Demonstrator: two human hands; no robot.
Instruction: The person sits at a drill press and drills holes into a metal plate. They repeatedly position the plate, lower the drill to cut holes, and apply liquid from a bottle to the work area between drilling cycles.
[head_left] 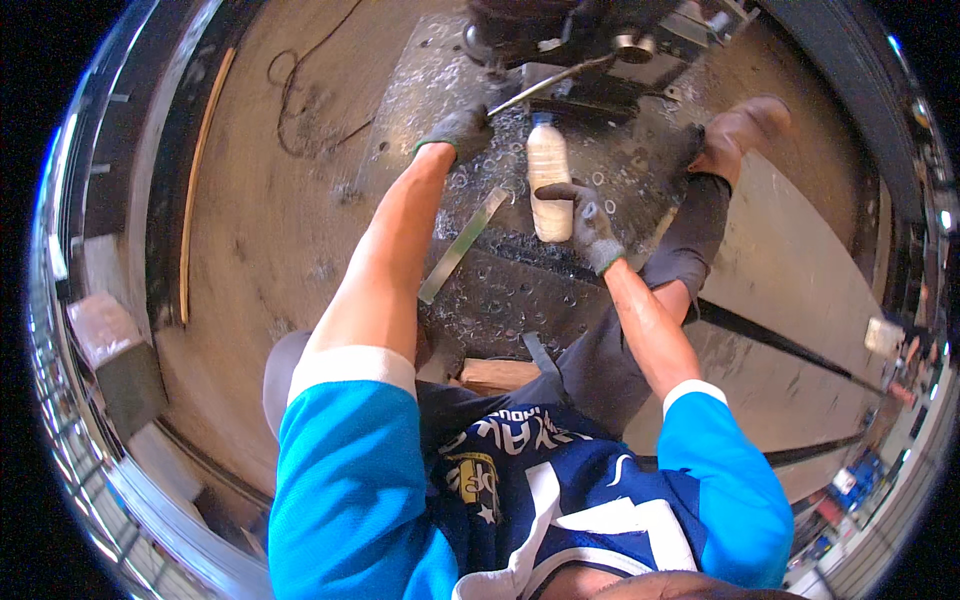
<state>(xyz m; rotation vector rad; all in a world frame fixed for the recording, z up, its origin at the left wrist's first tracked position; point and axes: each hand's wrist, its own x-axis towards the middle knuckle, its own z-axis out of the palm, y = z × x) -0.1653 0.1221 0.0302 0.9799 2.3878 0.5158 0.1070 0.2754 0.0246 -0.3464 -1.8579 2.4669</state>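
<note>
My left hand (460, 133), in a dark grey glove, is closed around the near end of a thin metal rod (552, 83). The rod slants up and right toward a round metal piece (634, 46) on the dark machine. My right hand (592, 222), gloved as well, is at the lower right side of a plastic bottle (548, 155) with a blue cap and whitish contents. One finger reaches across the bottle's front, and the hand appears to grip it; the other fingers are partly hidden. A flat metal strip (465, 245) lies below and left of the bottle.
A dark machine (530, 25) stands at the far side of a worn metal plate (400, 130) strewn with shavings and small rings. A wooden block (498, 375) is close to my lap. A cable (287, 95) curls on the floor at far left. My booted foot (735, 135) rests at right.
</note>
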